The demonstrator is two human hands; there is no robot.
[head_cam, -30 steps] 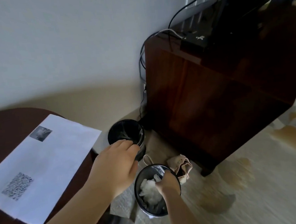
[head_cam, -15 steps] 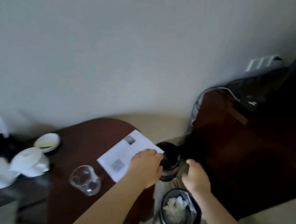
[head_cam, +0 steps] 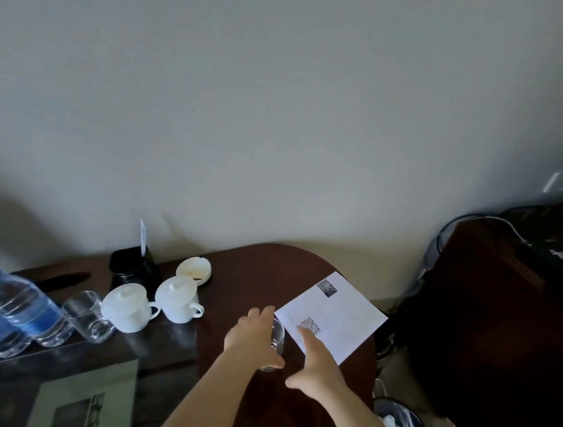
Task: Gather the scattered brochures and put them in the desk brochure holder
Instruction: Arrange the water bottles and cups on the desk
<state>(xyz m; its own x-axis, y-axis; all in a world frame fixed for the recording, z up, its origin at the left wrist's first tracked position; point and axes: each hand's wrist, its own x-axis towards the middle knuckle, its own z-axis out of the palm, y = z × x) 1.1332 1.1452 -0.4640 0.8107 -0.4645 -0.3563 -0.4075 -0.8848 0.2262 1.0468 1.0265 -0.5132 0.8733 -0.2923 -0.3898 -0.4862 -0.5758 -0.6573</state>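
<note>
My right hand [head_cam: 317, 368] is the nearer one to the white paper brochure with a printed code square [head_cam: 342, 310]. Its fingers are straight and spread, and the fingertips [head_cam: 303, 333] rest on the sheet's near left edge, holding nothing. The brochure lies flat at the right end of the dark brown rounded wooden table [head_cam: 261, 270], directly ahead of those fingers and a little right. It is turned on the diagonal with one corner pointing toward me, and I cannot tell which side is the longer. Its right corner seems to reach past the table's rim.

My left hand [head_cam: 250, 336] curls round a clear drinking glass [head_cam: 279, 334] that stands just beside the sheet's left corner, so I judge that hand is busy. The black box-shaped brochure holder [head_cam: 134, 272], with a white card [head_cam: 143, 235] upright in it, sits against the wall, well apart to the left behind two white lidded cups [head_cam: 176, 299]. Once lifted, the brochure has to travel leftward across the glass.
</note>
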